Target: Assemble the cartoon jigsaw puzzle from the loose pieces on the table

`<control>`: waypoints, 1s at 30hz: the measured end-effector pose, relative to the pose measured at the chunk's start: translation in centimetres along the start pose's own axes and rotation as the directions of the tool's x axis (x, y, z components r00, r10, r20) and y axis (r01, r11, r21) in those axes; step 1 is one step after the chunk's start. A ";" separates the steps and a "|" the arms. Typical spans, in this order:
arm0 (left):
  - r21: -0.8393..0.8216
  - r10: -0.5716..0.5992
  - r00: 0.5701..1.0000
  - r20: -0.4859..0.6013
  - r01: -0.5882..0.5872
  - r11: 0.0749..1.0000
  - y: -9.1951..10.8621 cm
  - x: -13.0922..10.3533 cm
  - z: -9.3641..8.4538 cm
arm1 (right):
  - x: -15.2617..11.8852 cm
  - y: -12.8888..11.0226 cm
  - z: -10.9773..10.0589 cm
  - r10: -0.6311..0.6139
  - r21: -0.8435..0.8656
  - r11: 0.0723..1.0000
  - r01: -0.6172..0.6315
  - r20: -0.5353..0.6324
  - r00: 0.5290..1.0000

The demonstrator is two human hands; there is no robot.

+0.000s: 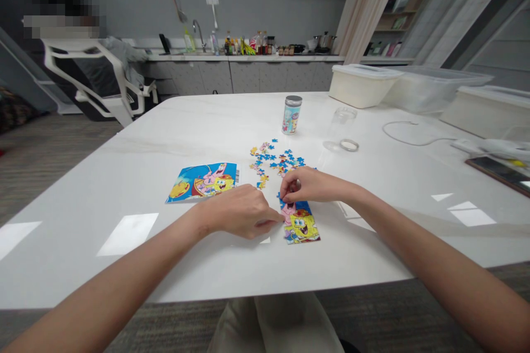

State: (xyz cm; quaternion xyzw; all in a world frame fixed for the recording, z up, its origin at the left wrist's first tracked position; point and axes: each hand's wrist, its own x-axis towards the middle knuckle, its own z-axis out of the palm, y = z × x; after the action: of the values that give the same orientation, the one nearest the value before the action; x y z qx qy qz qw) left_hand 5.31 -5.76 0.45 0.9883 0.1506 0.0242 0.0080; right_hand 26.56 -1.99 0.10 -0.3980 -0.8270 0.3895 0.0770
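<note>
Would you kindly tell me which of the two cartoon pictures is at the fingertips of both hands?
The partly joined puzzle: the left hand and right hand have fingertips at its left side. The picture card lies farther left.

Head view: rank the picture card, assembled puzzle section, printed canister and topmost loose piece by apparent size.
Largest to smallest:
1. Picture card and assembled puzzle section: too close to rank, as the right hand covers part of the section.
2. Printed canister.
3. Topmost loose piece.
</note>
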 end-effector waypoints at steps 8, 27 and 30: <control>0.001 -0.002 1.000 0.003 0.002 1.000 0.1 0.0 -0.2 | 0.2 0.0 -0.4 -0.039 0.013 0.999 0.040 -0.063 0.997; 0.109 -0.056 0.998 0.006 0.055 0.993 0.1 0.0 0.0 | 0.2 0.0 -0.5 -0.001 0.010 1.000 0.003 -0.239 0.971; 0.148 -0.083 0.997 0.009 0.080 0.986 -0.1 -0.1 0.2 | 0.4 0.1 -0.8 0.030 0.042 0.999 -0.016 -0.362 0.932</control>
State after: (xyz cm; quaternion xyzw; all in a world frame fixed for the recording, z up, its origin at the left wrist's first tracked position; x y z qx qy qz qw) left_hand 5.24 -5.68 0.27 0.9793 0.1922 0.0053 -0.0630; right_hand 26.69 -1.21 0.53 -0.4711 -0.7862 0.3261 0.2314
